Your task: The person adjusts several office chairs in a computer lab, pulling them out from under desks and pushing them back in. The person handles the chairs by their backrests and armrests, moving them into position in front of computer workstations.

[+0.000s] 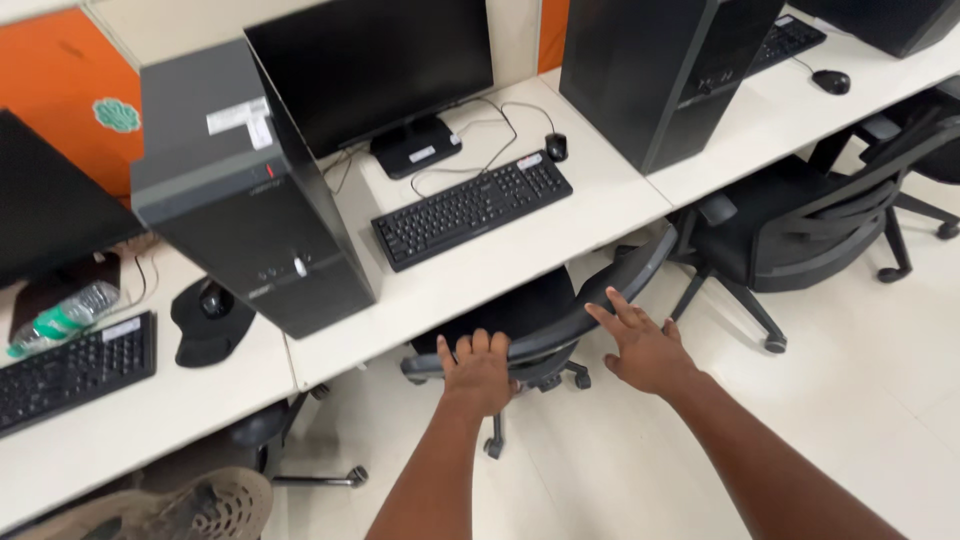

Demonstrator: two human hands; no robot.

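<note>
**Both hands at the back of the office chair**

The long white surface runs across the view, carrying things from one end to the other. The black office chair is tucked under its front edge, the seat mostly hidden beneath and only the curved top of the backrest standing clear. A second black chair sits under the same front edge, well apart toward the far end.

On the surface stand a dark computer tower near the front edge and a monitor along the back edge, with a black keyboard between the monitor and the front edge, and a small mouse just beside it.

The left hand has its grip closed over the top rim of the backrest, fingers curled across it. The right hand is open, fingers spread, fingertips touching or just short of the rim; I cannot tell which.

The step in hand looks like taking hold of the chair. The right hand would need to close on the rim before any even pull.
</note>
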